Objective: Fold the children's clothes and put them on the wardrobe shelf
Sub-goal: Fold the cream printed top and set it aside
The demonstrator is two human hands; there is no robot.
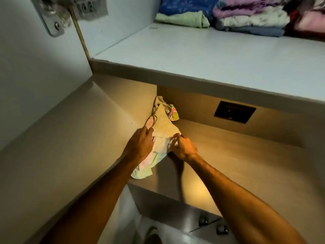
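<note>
A small pale garment (pixel 162 128) with pink, yellow and green print lies crumpled in the left back corner of the lower wardrobe shelf (pixel 228 155). My left hand (pixel 140 143) lies flat on its left side, fingers spread over the cloth. My right hand (pixel 182 147) pinches a fold of the cloth at its right edge. One end of the garment hangs over the shelf's front edge beneath my left forearm.
The white upper shelf (pixel 211 55) carries folded clothes at the back: a green piece (pixel 182 19), a blue one behind it, and a pink, white and blue stack (pixel 253 16). A dark rectangular plate (pixel 234 111) is set in the back wall. Drawer knobs (pixel 211 224) show below.
</note>
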